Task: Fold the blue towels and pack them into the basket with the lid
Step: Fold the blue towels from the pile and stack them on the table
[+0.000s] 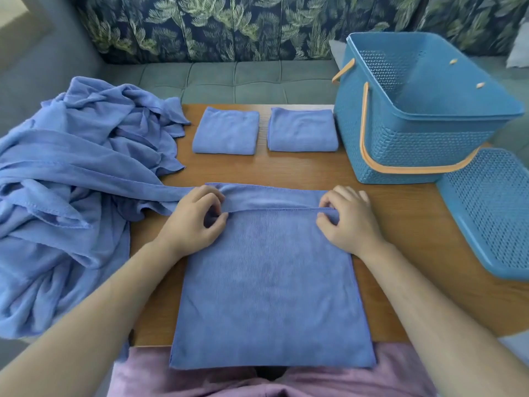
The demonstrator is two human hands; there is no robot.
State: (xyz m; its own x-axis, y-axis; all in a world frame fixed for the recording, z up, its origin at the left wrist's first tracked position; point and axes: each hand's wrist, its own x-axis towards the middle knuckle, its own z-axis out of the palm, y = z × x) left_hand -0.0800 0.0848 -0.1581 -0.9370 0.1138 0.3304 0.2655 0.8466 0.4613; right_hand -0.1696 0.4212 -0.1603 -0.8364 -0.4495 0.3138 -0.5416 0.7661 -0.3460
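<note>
Head cam: both hands pinch towel (269,270) top hem, long axis front-to-back.

A home living room, seen over a small wooden table (400,219). At 12 o'clock a grey-green tufted sofa seat (234,81) runs behind the table, backed by dark fabric printed with green palm leaves (229,27). At 9 o'clock lies a heap of unfolded blue towels (71,173); at 2 o'clock stands a blue plastic laundry basket (415,116) with orange handles.
</note>
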